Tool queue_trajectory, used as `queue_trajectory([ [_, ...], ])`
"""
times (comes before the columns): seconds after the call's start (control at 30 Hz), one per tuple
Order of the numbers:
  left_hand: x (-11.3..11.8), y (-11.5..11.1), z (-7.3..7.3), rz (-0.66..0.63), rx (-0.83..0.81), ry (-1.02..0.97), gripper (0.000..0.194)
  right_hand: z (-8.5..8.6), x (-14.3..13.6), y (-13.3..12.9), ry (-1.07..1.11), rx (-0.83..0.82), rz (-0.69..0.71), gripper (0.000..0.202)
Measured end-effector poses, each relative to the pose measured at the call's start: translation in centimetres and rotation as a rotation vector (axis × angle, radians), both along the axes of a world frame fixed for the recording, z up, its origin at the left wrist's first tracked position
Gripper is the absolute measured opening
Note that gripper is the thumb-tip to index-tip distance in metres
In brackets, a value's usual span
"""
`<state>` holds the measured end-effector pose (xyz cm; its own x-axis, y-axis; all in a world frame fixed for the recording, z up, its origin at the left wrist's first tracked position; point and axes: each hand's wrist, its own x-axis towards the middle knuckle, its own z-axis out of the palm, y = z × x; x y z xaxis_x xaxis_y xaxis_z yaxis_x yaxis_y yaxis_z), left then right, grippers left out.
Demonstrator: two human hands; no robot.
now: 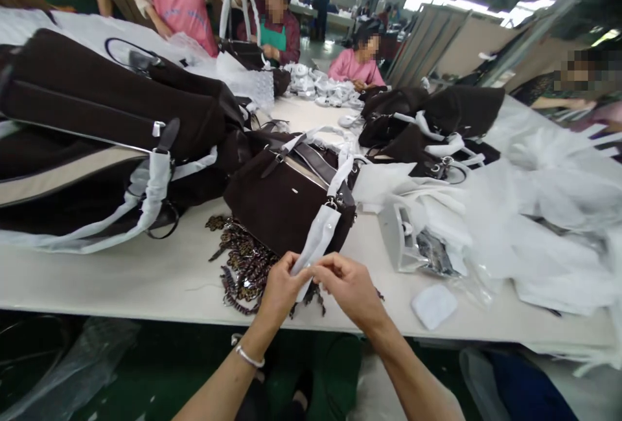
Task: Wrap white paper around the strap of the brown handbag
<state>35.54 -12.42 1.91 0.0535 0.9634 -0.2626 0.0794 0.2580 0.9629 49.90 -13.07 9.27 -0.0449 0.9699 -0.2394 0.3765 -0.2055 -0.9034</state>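
A dark brown handbag (282, 197) lies on the white table in front of me. From the ring at its right end a strap in white wrapping (319, 234) runs down toward me. My left hand (284, 282) has its fingers closed round this wrapped strap near its lower end. Meeting it from the right, my right hand (347, 282) pinches at the strap's edge with thumb and forefinger. Under the bag's near side is a heap of dark beaded trimmings (247, 259), partly hidden by the bag and my left hand.
Large brown bags (111, 110) fill the left side. More brown bags (432, 110) lie at the back right. White wrapping sheets (544, 214) cover the right side, near an open box (408, 239) and a folded white pad (434, 306). Co-workers (357, 65) are across the table.
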Motion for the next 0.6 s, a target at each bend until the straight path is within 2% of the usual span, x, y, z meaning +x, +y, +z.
queue_trajectory([
  [0.07, -0.6, 0.1, 0.7, -0.004, 0.034, 0.057, 0.025, -1.0, -1.8, 1.3, -0.053, -0.030, -0.064, 0.016],
  [0.17, -1.4, 0.2, 1.3, -0.019, 0.038, 0.104, 0.025, -2.5, -2.2, 2.5, -0.103, -0.117, -0.160, 0.016],
  [0.27, -1.9, 0.5, 1.0, -0.045, 0.040, 0.116, 0.018, -2.7, -2.0, 3.3, -0.203, -0.168, -0.200, 0.021],
  [0.37, -2.3, 0.6, 0.2, -0.083, 0.007, 0.030, 0.020, -2.5, -1.8, 3.0, -0.284, -0.244, -0.317, 0.037],
  [0.43, -2.4, 0.4, -0.3, -0.111, -0.113, -0.172, 0.030, -2.7, -1.9, 2.0, -0.131, -0.322, -0.388, 0.048],
  [0.5, -2.5, 0.4, -0.7, -0.121, -0.311, -0.412, 0.045, -3.5, -1.9, 1.0, 0.218, -0.319, -0.370, 0.053],
  [0.53, -2.5, 0.6, -1.0, -0.146, -0.407, -0.469, 0.053, -4.2, -1.9, 0.7, 0.402, -0.272, -0.346, 0.053],
  [0.6, -2.2, 1.2, -1.5, -0.113, -0.515, -0.473, 0.060, -6.2, -1.4, 0.7, 0.632, -0.272, -0.298, 0.048],
])
